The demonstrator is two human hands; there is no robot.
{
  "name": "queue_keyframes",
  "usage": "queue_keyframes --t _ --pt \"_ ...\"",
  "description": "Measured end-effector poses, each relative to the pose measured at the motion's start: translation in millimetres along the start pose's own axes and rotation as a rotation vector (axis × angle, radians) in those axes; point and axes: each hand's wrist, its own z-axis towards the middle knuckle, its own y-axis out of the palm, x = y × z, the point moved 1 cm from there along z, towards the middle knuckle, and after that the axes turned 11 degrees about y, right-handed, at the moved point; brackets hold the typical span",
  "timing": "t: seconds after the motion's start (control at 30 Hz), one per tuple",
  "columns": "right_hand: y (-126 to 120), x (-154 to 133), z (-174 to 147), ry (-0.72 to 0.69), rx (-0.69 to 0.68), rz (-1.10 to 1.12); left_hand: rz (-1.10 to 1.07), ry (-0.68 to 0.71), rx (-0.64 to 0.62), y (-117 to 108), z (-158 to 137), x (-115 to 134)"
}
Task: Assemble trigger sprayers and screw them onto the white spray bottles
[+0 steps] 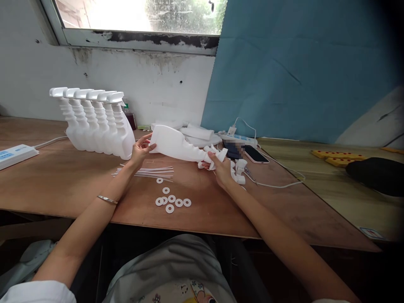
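Note:
A white spray bottle (170, 143) is held on its side above the table, base to the left and neck to the right. My left hand (141, 150) grips its base between thumb and fingers. At the neck end, my right hand (221, 167) is closed around the white trigger sprayer head (222, 155); whether it is fully seated is hidden by the fingers. More white sprayer heads (240, 171) lie just beyond my right hand. Below the bottle are thin white tubes (154, 171) and several flat white ring washers (171, 198).
A row of upright spray bottles with heads (94, 122) stands at the back left. White bottles (202, 134) lie behind the held one. Power strips (17, 155), a phone (256, 154), a cable (284, 185) and a dark object (375, 174) are around. The table's front edge (189, 229) is near me.

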Motion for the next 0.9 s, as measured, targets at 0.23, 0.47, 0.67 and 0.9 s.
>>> queue_keyframes --t 0.23,0.47,0.67,0.9 --pt "-1.9 3.9 4.1 -0.067 -0.068 0.037 -0.297 -0.147 -0.021 7.1 -3.4 10.9" --pt "-1.2 5.0 0.3 -0.196 -0.107 -0.079 -0.405 -0.127 0.026 12.0 -5.8 15.7" --pt "1.2 2.9 -2.3 -0.151 -0.079 -0.13 -0.416 -0.202 0.017 6.0 -3.7 11.7" --pt "-0.4 2.5 1.3 -0.079 -0.015 -0.099 -0.344 -0.314 -0.168 7.0 -10.4 14.3"
